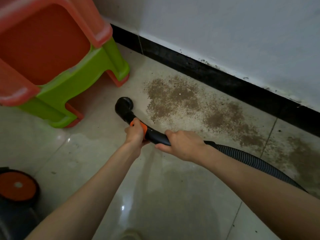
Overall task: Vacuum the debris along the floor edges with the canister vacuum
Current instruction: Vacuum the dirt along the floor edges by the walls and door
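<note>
While the nozzle (124, 104) is touching the floor (173, 196) beside the debris (181, 97), my left hand (136, 134) and right hand (183, 146) are grasping the wand (155, 135).

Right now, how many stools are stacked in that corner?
2. An orange stool sits nested on a green stool, upper left by the wall. An orange foot shows under the green one, so a third may be hidden.

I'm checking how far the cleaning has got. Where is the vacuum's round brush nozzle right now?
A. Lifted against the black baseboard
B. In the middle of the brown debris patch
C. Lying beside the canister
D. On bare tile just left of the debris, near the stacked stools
D: the brush nozzle sits on bare tile at the left edge of the debris, close to the stacked stools.
</note>
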